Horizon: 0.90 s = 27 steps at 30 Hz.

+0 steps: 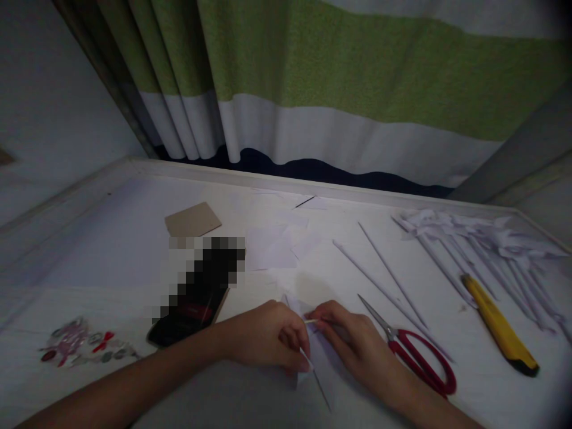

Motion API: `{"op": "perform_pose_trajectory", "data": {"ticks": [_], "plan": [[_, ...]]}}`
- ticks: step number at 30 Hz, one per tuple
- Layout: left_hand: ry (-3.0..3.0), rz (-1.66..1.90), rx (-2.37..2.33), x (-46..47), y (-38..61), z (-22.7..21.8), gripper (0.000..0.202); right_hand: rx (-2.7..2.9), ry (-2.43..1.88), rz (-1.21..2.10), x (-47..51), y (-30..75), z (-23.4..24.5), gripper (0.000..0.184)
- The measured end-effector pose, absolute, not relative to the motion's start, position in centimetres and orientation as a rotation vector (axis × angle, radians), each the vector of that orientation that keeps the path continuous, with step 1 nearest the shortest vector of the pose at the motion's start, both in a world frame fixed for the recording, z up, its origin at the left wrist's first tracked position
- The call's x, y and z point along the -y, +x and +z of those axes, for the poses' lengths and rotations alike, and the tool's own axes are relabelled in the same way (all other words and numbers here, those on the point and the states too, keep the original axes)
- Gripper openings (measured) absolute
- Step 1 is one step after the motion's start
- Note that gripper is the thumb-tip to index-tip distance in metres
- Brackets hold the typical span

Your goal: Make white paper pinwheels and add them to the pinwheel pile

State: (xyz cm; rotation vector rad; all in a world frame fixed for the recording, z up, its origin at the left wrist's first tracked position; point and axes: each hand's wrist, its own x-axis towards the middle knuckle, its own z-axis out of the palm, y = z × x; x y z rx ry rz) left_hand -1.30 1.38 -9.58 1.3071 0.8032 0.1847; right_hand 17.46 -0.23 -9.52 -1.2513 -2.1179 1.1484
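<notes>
Close together at the lower middle are my two hands. My left hand is closed, its fingers curled round a thin stick that slants down toward me. Thumb and fingertips of my right hand pinch a small pale strip beside the left fingers. A piece of white paper shows between and below the hands; how it is fixed to the stick cannot be made out. Red-handled scissors lie just right of my right hand, blades pointing away.
Two thin rolled paper sticks lie beyond the scissors. At right are several paper-wrapped stems and a yellow cutter. Left lie a phone, brown card and small trinkets. Paper pieces lie ahead, before a curtain.
</notes>
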Motion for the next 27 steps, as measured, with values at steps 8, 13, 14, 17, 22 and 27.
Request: {"op": "perform_pose_trajectory", "data": {"ticks": [8,13,14,17,22,27], "plan": [[1.169,0.185,-0.82,-1.4,-0.7,-10.7,0.016,1.847,-1.35,1.011,0.7,17.9,-10.0,0.012],[1.132,0.192,-0.827,-1.5,-0.6,-10.3,0.015,1.994,-1.282,0.925,2.0,18.4,-9.0,0.019],[1.124,0.19,-0.83,-1.5,-0.6,-10.3,0.014,2.011,-1.279,0.932,2.3,18.5,-8.8,0.02],[1.091,0.189,-0.853,-1.5,-0.5,-10.5,0.011,2.003,-1.317,1.042,2.8,18.6,-8.6,0.025],[1.04,0.197,-0.895,-1.4,-0.4,-10.6,0.012,1.92,-1.382,1.223,3.4,18.5,-8.9,0.024],[1.04,0.195,-0.876,-1.5,-0.4,-10.5,0.008,1.807,-1.441,1.317,3.5,18.2,-9.3,0.018]]}}
